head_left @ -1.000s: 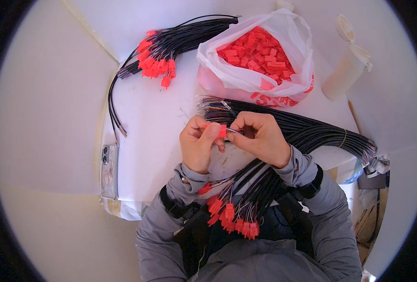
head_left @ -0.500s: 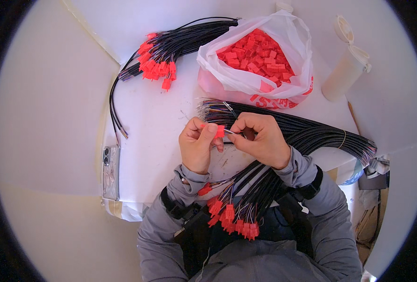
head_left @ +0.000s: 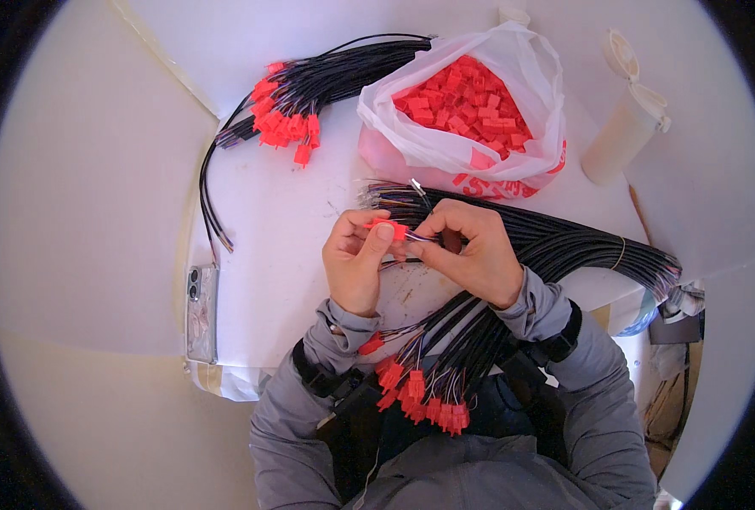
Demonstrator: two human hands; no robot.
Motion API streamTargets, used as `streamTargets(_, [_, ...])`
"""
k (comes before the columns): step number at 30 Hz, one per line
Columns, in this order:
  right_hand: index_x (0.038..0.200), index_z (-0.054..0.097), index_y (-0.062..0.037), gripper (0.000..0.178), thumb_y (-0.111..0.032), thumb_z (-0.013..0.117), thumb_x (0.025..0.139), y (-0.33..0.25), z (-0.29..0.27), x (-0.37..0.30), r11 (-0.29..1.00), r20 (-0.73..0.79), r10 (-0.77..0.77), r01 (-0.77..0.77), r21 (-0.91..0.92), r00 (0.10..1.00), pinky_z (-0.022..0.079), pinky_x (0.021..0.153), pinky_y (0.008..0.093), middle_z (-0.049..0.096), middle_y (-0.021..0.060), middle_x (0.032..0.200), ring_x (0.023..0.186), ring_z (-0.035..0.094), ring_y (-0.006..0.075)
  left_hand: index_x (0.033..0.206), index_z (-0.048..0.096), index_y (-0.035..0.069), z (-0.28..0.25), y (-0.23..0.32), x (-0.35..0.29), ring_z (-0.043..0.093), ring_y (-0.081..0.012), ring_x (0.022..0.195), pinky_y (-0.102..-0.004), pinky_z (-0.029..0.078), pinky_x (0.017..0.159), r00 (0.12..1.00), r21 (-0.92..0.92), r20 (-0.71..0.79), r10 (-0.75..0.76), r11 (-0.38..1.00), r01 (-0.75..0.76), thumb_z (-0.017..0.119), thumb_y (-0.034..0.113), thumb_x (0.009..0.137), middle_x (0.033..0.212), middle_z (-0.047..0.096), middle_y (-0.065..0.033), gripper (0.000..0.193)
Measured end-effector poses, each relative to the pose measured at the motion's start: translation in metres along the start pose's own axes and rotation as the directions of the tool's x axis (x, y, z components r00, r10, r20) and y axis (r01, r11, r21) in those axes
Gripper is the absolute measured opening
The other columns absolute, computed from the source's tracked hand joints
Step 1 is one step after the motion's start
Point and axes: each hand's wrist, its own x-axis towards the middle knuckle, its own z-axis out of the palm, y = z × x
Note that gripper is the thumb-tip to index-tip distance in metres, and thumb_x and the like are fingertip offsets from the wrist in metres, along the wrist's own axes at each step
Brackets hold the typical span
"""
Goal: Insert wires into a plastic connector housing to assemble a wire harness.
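Note:
My left hand (head_left: 357,259) is closed on a red plastic connector housing (head_left: 392,229), its thumb lying on top. Thin wires (head_left: 417,237) run from the housing's right end to my right hand (head_left: 471,251), which pinches them between thumb and fingers. How far the wires sit inside the housing is hidden. Just beyond both hands lies a bundle of black cables (head_left: 522,223) with bare wire ends at its left. Below my right hand, another cable bundle (head_left: 458,340) carries several red connectors (head_left: 420,395) and hangs over the table's near edge.
A white plastic bag (head_left: 382,127) full of red housings (head_left: 467,102) stands at the back. Left of it is a cable bundle with red connectors (head_left: 284,119). A phone (head_left: 201,314) lies at the left table edge, and a cream flip-lid container (head_left: 622,140) stands at the right.
My right hand has shifted slightly left and up, closer to the housing. The housing is turned a little, and more of the thin wires shows between the hands.

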Motion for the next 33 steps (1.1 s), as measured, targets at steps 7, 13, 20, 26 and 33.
streamTargets(7, [0.085,0.056,0.001,0.011,-0.004,0.06,0.077,0.003,0.002,0.001,0.926,-0.072,0.164,-0.128,0.356,0.984,0.039,0.05,0.0182,0.056,0.0017,0.07,0.057,0.047,0.0037,0.106,0.049,-0.002,-0.001,0.002,0.001,0.057,-0.0144,0.069,-0.0268,0.049,0.061,0.995,0.078,-0.047,0.087,0.993,-0.084,0.057,0.011,0.082,0.083,0.058,-0.0087,0.028])
streamTargets(13, [0.09,0.051,0.001,0.011,-0.005,0.055,0.082,0.005,-0.005,0.004,0.835,-0.03,0.197,-0.151,0.529,0.98,0.041,0.05,0.0174,0.061,0.0083,0.079,0.057,0.05,0.0052,0.11,0.046,-0.001,-0.002,0.003,0.002,0.057,-0.0158,0.072,-0.029,0.05,0.064,0.995,0.052,-0.001,0.099,0.994,-0.099,0.054,0.011,0.083,0.088,0.058,-0.0095,0.03])
streamTargets(20, [0.089,0.052,0.0008,0.011,-0.009,0.053,0.084,0.004,-0.007,0.006,0.813,0.003,0.247,-0.209,0.544,0.969,0.042,0.051,0.0175,0.062,0.0079,0.082,0.056,0.05,0.0054,0.111,0.045,-0.001,-0.006,-0.002,0.003,0.058,-0.0177,0.079,-0.0313,0.05,0.068,0.997,-0.091,0.035,0.066,0.994,-0.063,0.053,0.011,0.084,0.094,0.057,-0.0116,0.03])
streamTargets(26, [0.084,0.055,-0.0006,0.009,-0.01,0.055,0.083,0.003,-0.008,0.007,0.825,-0.064,0.234,-0.163,0.541,0.97,0.042,0.053,0.0177,0.06,0.0032,0.077,0.058,0.049,0.0048,0.111,0.045,-0.001,-0.005,-0.001,0.005,0.058,-0.0189,0.084,-0.0328,0.05,0.073,0.999,-0.185,0.044,0.02,0.983,-0.011,0.052,0.008,0.084,0.099,0.056,-0.012,0.029])
streamTargets(33, [0.077,0.054,-0.0023,0.008,-0.008,0.056,0.081,0.005,-0.008,0.004,0.858,-0.076,0.086,-0.035,0.512,0.993,0.039,0.058,0.019,0.051,0.0021,0.085,0.07,0.048,0.0049,0.112,0.044,-0.001,-0.003,0.0,0.005,0.058,-0.0199,0.087,-0.0323,0.05,0.077,0.998,-0.246,0.049,-0.036,0.968,0.047,0.051,0.007,0.085,0.102,0.056,-0.0142,0.029])
